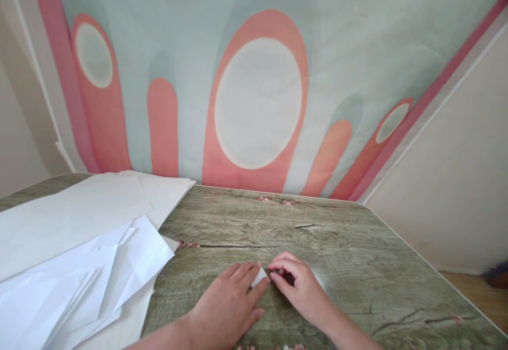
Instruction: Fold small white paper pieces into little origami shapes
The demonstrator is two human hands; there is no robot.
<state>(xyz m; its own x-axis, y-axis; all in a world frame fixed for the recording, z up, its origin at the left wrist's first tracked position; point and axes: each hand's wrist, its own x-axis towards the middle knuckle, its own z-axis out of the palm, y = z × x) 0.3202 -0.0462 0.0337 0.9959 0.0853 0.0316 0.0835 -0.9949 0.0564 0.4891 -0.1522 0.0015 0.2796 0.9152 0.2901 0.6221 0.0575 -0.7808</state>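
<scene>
A small piece of white paper point(259, 277) lies on the wood-patterned table, mostly covered by my left hand point(232, 299). The fingers of that hand are stretched out flat over it, and a bit of white shows between two of them. Just to the right, my right hand point(299, 286) is bent into a pinch, thumb and fingertips close together at the paper's right end. Whether those tips grip the paper's edge or something tiny, I cannot tell.
Large white sheets point(99, 196) cover the table's left side, with smaller folded white papers point(130, 265) heaped on them. The wood-patterned table point(357, 265) meets a wall hanging point(190, 74) with coral shapes at the back. Its right edge runs diagonally beside a pale wall.
</scene>
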